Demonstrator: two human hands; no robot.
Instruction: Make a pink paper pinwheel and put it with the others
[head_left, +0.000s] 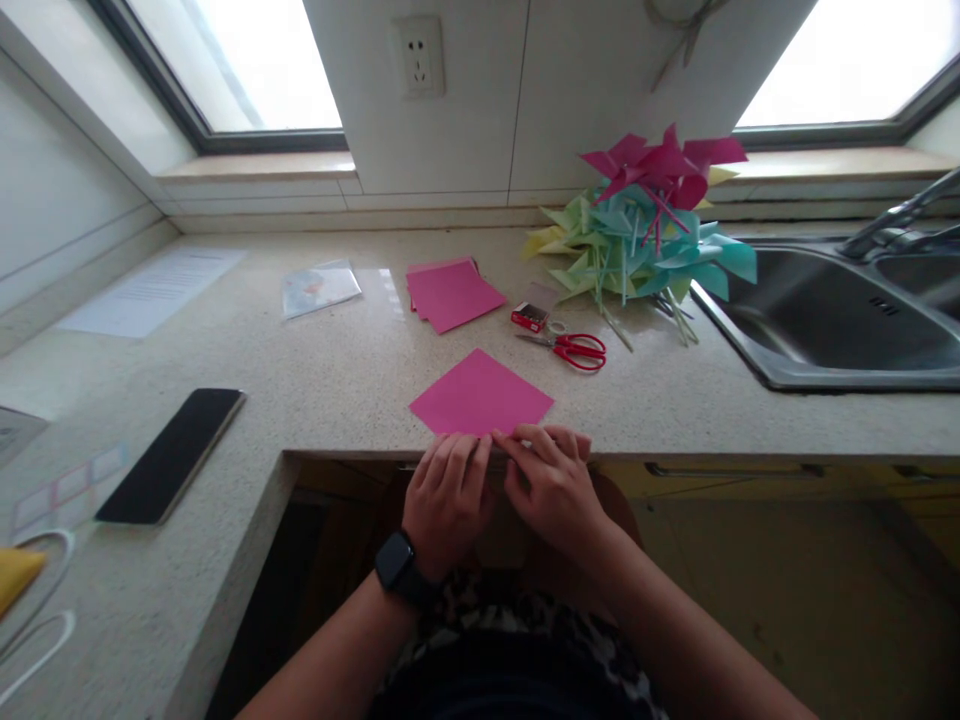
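A pink square sheet of paper (480, 395) lies on the speckled countertop (337, 370) at its front edge, one corner pointing toward me. My left hand (446, 492), with a black watch on the wrist, rests its fingertips on the near corner of the sheet. My right hand (551, 480) sits beside it, fingers curled and pressing the same near corner. Both hands touch each other at the paper's edge.
Behind lie a stack of pink sheets (452, 292), red scissors (574, 349), a small red box (531, 316) and a heap of paper pinwheels (645, 215). A steel sink (832, 320) is at the right. A black phone (172, 452) and a printed sheet (154, 290) lie left.
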